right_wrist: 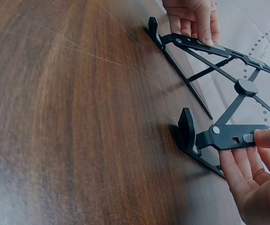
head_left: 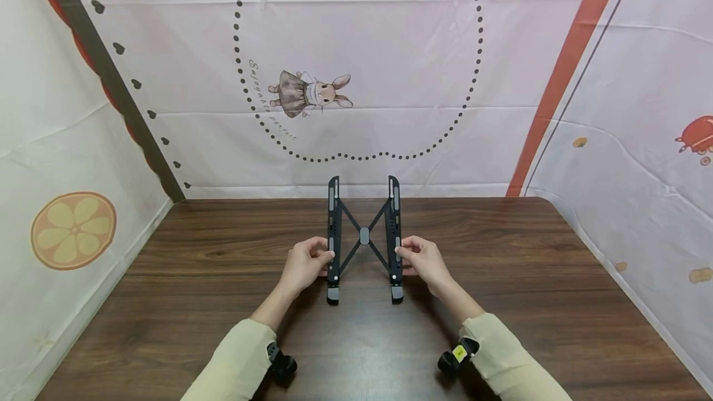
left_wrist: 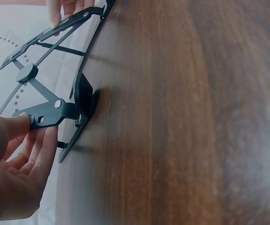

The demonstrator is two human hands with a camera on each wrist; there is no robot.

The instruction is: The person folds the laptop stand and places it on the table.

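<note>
A black folding laptop stand (head_left: 364,236) stands on the wooden table in the head view, its two long arms joined by an X-shaped brace with a round grey hub. My left hand (head_left: 306,263) pinches the left arm of the stand between thumb and fingers. On the other side my right hand (head_left: 424,261) pinches the right arm in the same way. Both wrist views show the stand's upper arms raised at a slant above its base bars, with upturned lips at the front ends. In the left wrist view, the thumb of the left hand (left_wrist: 17,164) presses the arm's top face, fingers beneath.
The dark wooden table (head_left: 223,252) reaches back to a white printed cloth (head_left: 390,48) hanging behind it. More printed cloth (head_left: 72,141) hangs at the left and right sides. Each forearm wears a black wrist camera (head_left: 283,367) near the table's front.
</note>
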